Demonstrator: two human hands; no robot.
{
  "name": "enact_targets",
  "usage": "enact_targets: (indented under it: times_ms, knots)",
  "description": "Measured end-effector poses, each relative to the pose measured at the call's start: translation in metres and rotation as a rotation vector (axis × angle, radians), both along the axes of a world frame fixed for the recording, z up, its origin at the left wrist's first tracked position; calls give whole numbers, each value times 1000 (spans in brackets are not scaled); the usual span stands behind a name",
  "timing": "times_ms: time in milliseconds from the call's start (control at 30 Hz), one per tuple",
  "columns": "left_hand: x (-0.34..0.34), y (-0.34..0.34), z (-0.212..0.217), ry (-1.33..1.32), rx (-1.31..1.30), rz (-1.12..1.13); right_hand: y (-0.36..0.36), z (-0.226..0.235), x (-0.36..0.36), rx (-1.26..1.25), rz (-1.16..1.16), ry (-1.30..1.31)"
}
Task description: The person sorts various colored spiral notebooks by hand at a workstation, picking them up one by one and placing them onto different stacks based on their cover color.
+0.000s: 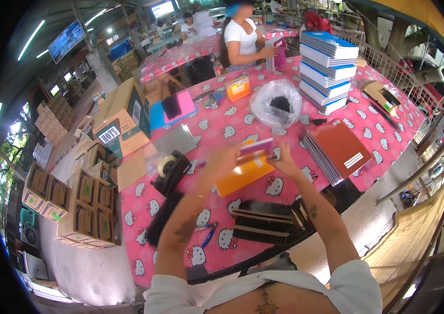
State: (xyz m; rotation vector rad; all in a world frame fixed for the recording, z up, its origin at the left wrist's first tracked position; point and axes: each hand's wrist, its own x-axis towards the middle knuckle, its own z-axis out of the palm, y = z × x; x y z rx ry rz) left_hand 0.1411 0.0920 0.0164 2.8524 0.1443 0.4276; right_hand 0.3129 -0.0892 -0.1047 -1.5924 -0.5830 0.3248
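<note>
Pink slim packet [256, 147] sits gripped between my hands, left hand [223, 159] at its nine o'clock, right hand [283, 162] at four o'clock, above the orange notebook [243, 175] on the tabletop [222, 123]; motion blur hides my fingertips and the packet's detail

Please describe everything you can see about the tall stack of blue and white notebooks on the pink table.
The tall stack of blue and white notebooks stands upright at the far right of the pink patterned table. Thin books with blue covers and white page edges lie flat in bundles, slightly offset, so the sides look stepped. The covers look like glossy card. No hand touches it. A clear plastic bag holding something dark lies just to its left, and a brown-covered stack lies in front.
</note>
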Motion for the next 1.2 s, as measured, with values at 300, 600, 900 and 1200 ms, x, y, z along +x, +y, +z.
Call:
enact_targets:
  times_ms: [300,600,900,1200]
  knots:
    - [-77,-129,110,-217,-46,-483,-181,53,-135,38,173,-160]
    - [-87,-161,110,-134,127,-548,-192,24,-172,181,12,-66]
    - [-95,-159,107,-180,125,-530,-191,20,-170,150,31,-47]
    - [-99,-158,110,-138,117,-538,-188,18,-177,151,16,-82]
